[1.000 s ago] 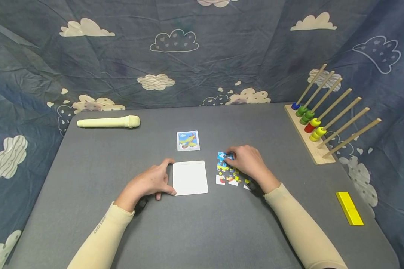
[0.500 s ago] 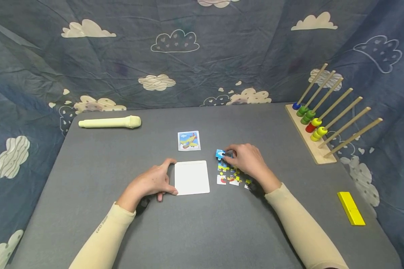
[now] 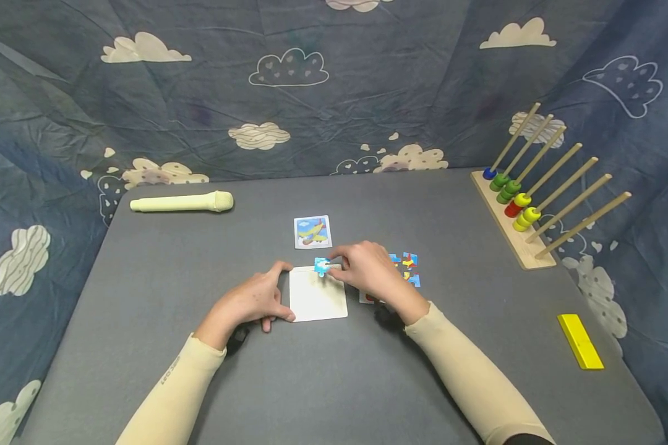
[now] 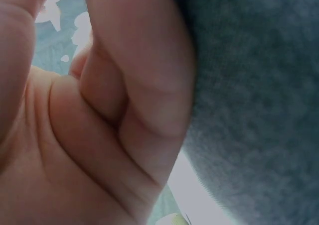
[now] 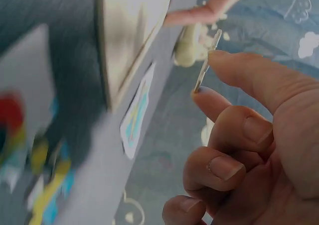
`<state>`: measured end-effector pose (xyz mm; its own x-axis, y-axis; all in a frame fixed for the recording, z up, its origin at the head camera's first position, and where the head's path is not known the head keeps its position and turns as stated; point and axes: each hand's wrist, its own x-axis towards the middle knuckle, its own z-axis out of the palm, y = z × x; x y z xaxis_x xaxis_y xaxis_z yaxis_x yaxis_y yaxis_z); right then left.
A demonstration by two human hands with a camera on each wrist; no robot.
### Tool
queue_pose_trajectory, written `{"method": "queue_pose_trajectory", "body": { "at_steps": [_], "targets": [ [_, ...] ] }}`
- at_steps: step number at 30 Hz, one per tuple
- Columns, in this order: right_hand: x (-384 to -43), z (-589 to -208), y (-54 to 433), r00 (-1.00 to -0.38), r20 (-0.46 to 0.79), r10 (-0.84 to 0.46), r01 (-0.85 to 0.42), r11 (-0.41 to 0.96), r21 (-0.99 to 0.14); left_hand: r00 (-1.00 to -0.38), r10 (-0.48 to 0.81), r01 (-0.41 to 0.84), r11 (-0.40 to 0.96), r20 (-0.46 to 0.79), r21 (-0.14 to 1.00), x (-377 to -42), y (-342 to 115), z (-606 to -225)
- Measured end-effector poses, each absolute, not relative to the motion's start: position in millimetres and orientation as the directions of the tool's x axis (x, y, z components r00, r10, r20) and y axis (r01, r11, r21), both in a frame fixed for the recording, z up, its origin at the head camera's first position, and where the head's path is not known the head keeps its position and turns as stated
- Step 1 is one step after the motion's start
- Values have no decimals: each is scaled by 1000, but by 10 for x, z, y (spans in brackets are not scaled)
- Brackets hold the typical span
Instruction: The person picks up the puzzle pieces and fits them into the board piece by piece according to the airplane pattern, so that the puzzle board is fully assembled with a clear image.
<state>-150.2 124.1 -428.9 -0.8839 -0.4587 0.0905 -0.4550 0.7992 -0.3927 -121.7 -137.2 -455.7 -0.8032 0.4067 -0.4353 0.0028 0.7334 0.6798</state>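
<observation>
In the head view my right hand (image 3: pixel 367 267) pinches a blue-and-white jigsaw piece (image 3: pixel 320 266) between thumb and index finger, over the far edge of a square white puzzle board (image 3: pixel 316 300). Seen edge-on in the right wrist view, the thin jigsaw piece (image 5: pixel 207 63) stands between the fingertips, its other fingers curled. My left hand (image 3: pixel 252 298) holds the board's left side, index finger at the far corner and thumb at the near one. Several other jigsaw pieces (image 3: pixel 410 259) lie right of the board, partly hidden by the right hand and forearm.
A small picture card with a yellow airplane (image 3: pixel 313 232) lies beyond the board. A pale yellow toy microphone (image 3: pixel 180 202) is at the far left. On the right stand a wooden peg stacker (image 3: pixel 514 222) with coloured beads and a yellow block (image 3: pixel 581 342).
My right hand has lifted the blue-and-white jigsaw piece from the group on the right and carried it left over the board. The left hand has stayed at the board's edge.
</observation>
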Motion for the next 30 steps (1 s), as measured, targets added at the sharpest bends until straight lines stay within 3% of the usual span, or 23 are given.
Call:
{"method": "queue_pose_trajectory", "body": {
  "at_steps": [13,30],
  "targets": [
    [-1518,-4525,904,-862,-16,-507,-466,803,-372,-798,413,6,734,-440,679,-1223,-1361,-4562],
    [-1496,-4549,801,-856,-23,-516,-486,819,-305,-796,417,12,735,-438,678,-1222,-1370,-4565]
  ]
}}
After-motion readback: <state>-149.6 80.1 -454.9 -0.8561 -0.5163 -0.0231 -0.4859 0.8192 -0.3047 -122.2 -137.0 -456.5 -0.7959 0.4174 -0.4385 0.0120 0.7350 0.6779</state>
